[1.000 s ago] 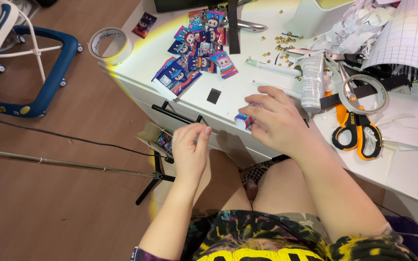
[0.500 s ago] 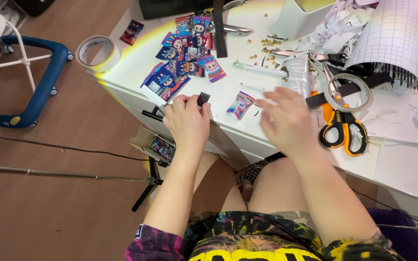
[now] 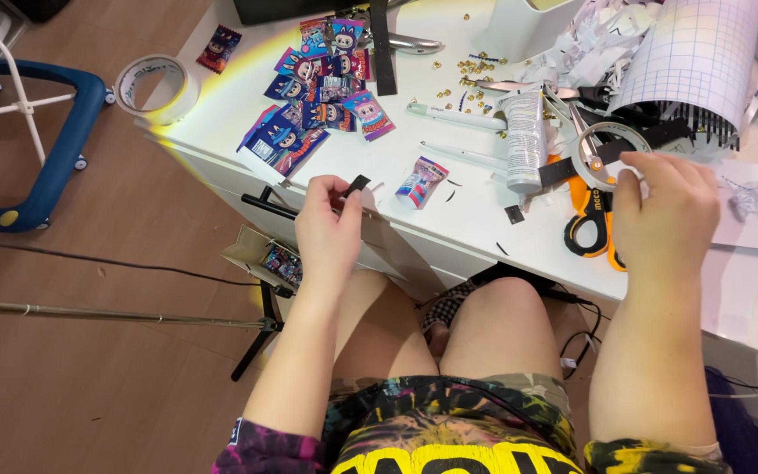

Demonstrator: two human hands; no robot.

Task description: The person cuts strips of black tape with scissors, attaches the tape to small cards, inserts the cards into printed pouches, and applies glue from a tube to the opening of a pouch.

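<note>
- Two hands over the near edge of a white desk (image 3: 449,233), and each one is busy.
- Left hand (image 3: 328,230) up at the desk's near edge, thumb and forefinger pinched on a small black strip (image 3: 355,185): short, flat, dark, tilted up to the right, its far end poking clear of the fingertips.
- Right hand (image 3: 667,211) out to the right, fingers curled and closed on a roll of clear tape (image 3: 604,155), gripping its near-right rim; the ring looks thin and see-through with a pale core.
- Under that roll, orange-handled scissors (image 3: 591,219) lie flat, handles toward the near side, touching the right hand's thumb side.
- Just left of the roll, a white tube (image 3: 525,140) lies lengthwise, cap end near.
- Between the two hands, one small colourful packet (image 3: 421,182) sits alone on the desk, with a few black offcuts scattered just beside it.
- Far left on the desk, a spread of cartoon packets (image 3: 313,101) in blue, pink and purple, overlapping each other.
- Left corner of the desk: a wide roll of pale tape (image 3: 153,86) lying flat.
- Far right, a rolled sheet with a blue grid (image 3: 704,57), shredded white paper beside it.
- Small gold bits (image 3: 475,66) dot the far middle.
- Below, bare knees tucked under the desk, wooden floor to the left.
</note>
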